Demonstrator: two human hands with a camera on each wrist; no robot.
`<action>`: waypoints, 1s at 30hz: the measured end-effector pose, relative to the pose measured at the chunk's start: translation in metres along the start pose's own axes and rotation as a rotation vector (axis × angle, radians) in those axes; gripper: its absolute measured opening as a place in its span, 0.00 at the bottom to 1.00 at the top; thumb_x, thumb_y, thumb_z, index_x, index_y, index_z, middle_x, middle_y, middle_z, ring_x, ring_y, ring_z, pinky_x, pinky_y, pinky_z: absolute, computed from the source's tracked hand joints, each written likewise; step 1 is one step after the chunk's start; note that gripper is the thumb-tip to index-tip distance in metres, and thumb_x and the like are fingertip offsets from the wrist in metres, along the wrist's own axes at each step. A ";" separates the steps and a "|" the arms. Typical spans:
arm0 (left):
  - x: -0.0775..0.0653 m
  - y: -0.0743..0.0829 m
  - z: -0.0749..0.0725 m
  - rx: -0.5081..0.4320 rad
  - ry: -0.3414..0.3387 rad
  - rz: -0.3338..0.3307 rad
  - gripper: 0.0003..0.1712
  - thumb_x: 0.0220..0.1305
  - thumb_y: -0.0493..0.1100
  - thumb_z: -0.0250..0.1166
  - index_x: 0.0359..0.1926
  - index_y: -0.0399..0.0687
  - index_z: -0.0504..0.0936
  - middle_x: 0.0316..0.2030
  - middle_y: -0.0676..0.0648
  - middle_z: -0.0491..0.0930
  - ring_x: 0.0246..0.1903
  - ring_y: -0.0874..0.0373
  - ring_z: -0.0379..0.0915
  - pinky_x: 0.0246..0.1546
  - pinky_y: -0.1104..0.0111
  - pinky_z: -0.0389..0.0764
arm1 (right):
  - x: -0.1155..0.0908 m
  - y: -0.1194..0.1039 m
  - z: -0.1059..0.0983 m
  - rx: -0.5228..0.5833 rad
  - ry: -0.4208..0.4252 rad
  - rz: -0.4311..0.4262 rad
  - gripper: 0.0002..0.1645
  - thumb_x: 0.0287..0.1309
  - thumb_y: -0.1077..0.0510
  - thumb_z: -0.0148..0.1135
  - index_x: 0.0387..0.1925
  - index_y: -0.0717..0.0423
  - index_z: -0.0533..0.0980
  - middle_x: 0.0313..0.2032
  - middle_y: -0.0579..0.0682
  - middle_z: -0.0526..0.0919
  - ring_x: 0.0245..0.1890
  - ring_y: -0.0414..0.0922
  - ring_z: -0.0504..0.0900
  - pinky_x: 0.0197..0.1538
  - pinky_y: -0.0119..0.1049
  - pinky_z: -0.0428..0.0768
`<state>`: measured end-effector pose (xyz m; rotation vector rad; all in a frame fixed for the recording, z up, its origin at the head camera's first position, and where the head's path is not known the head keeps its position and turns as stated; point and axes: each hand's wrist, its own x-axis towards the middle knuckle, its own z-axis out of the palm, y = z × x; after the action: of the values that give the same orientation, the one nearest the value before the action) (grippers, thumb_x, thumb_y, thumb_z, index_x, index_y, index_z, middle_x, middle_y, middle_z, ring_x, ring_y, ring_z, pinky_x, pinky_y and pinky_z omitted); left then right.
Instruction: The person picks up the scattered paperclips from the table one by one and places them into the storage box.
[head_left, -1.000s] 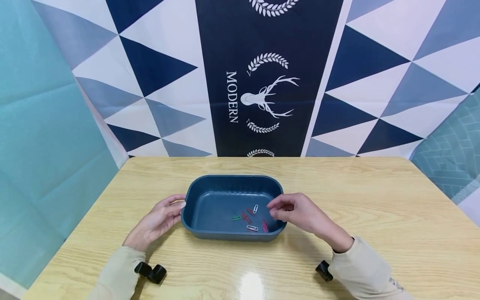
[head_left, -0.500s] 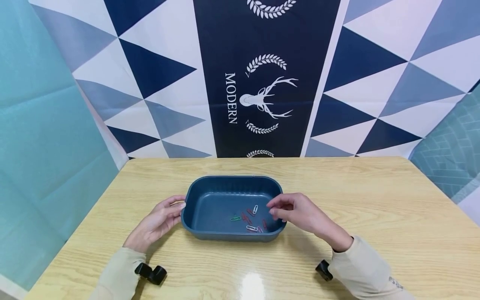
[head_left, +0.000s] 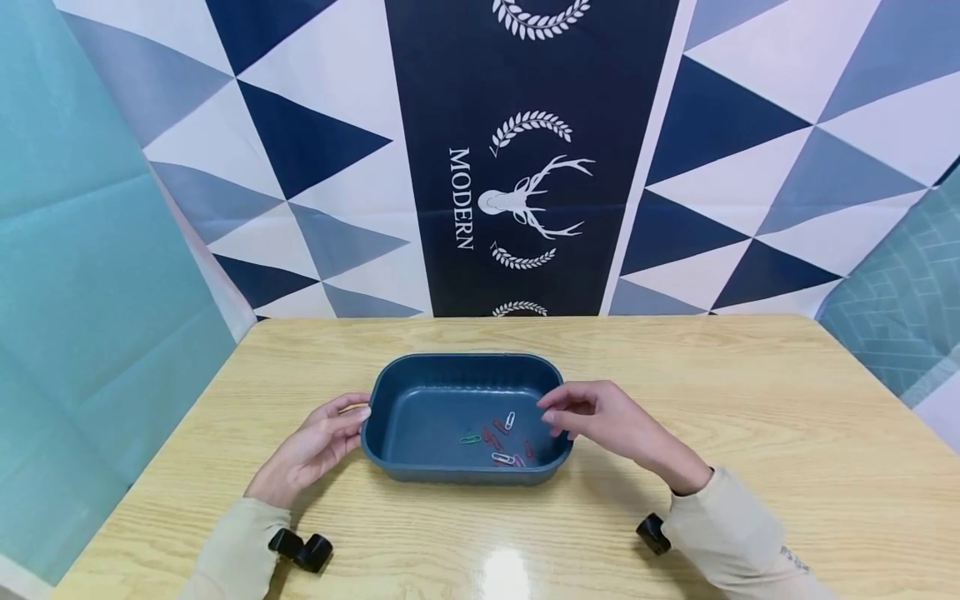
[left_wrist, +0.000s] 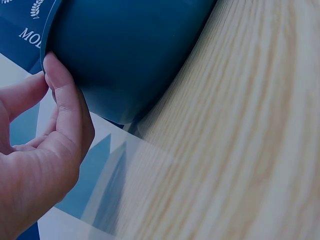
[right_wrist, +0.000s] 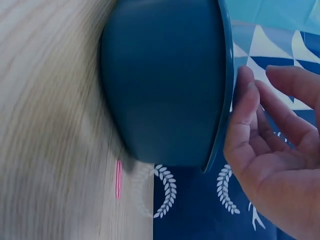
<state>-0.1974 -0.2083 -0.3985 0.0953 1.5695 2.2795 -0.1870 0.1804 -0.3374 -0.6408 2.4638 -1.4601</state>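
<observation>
A dark blue rectangular basin [head_left: 442, 417] stands on the wooden table. On its floor, towards the right, lie a green paper clip [head_left: 470, 438], a white paper clip [head_left: 510, 421], another white paper clip [head_left: 502, 458] and several red or pink ones, including a red paper clip [head_left: 529, 450]. My left hand [head_left: 318, 446] grips the basin's left rim, pinching the wall between thumb and fingers, as the left wrist view shows. Over the right rim hovers my right hand [head_left: 611, 423], its fingers loosely bent; the right wrist view shows nothing between them.
A pink paper clip [right_wrist: 118, 179] lies on the table beyond the basin in the right wrist view. The wooden table [head_left: 712, 392] ends at a patterned backdrop [head_left: 525, 167]. Light teal cloth [head_left: 105, 292] hangs at the left.
A bright pink paper clip below my right hand has dropped to the basin's front side, beside a white one. My right hand has shifted slightly right; the left keeps its grip.
</observation>
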 end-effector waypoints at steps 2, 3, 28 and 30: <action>0.001 0.000 0.000 0.005 -0.007 0.003 0.14 0.73 0.31 0.51 0.56 0.34 0.64 0.41 0.46 0.77 0.37 0.60 0.76 0.43 0.71 0.79 | 0.000 0.002 -0.004 0.017 0.033 0.008 0.16 0.65 0.59 0.61 0.48 0.69 0.77 0.36 0.58 0.83 0.34 0.50 0.82 0.39 0.44 0.82; 0.001 0.000 0.000 0.001 -0.011 0.004 0.14 0.73 0.31 0.51 0.56 0.34 0.64 0.40 0.46 0.77 0.37 0.60 0.76 0.42 0.71 0.79 | 0.001 0.004 -0.005 0.024 0.054 0.012 0.16 0.65 0.60 0.60 0.49 0.69 0.77 0.36 0.58 0.83 0.34 0.49 0.82 0.39 0.44 0.82; 0.000 -0.002 0.000 0.026 0.023 -0.009 0.18 0.72 0.33 0.53 0.59 0.34 0.61 0.42 0.46 0.76 0.38 0.60 0.76 0.44 0.71 0.79 | 0.012 0.035 -0.015 -0.216 0.288 0.049 0.10 0.59 0.67 0.63 0.42 0.68 0.80 0.35 0.55 0.85 0.33 0.50 0.84 0.36 0.36 0.80; 0.000 -0.001 0.000 0.019 0.023 -0.011 0.18 0.72 0.33 0.53 0.59 0.33 0.61 0.42 0.46 0.76 0.38 0.60 0.76 0.44 0.71 0.79 | 0.012 0.037 -0.015 -0.250 0.285 0.049 0.09 0.58 0.67 0.63 0.41 0.66 0.81 0.36 0.55 0.85 0.33 0.49 0.84 0.38 0.39 0.80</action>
<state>-0.1969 -0.2083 -0.3998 0.0649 1.5995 2.2651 -0.2134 0.2021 -0.3618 -0.4352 2.8900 -1.3156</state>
